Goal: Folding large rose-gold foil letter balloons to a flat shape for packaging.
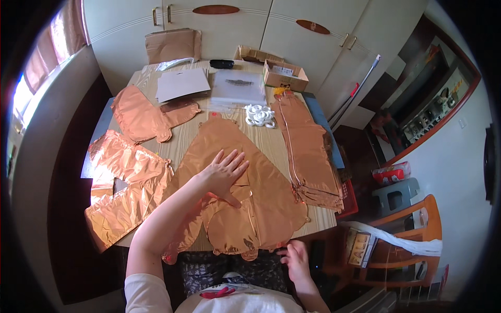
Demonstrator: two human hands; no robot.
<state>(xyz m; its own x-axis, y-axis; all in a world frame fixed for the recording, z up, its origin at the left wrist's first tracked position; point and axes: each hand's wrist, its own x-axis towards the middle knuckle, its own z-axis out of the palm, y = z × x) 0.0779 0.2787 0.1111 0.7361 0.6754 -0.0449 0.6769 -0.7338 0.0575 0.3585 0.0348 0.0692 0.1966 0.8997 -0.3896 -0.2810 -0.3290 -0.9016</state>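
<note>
Head view: flattening copper foil balloon at frame centre on table.
Left hand pressed flat, fingers spread; right hand pinches lower edge. Smoothing step, likely; next needs even pressure outward.

Far edge of table: open brown cardboard box, rectangular, with a pale label on its inner flap. Behind it, a second, flatter brown cardboard box, partly hidden. Far left corner: a flat brown paper parcel leaning against the cupboard doors. Mid-table, far side: clear plastic packet, rectangular, pale contents with a small dark mark. Beside it, a white flat rectangular envelope. Right of table, on the floor: red-and-white plastic package. On the wooden chair: yellowish printed sign.
</note>
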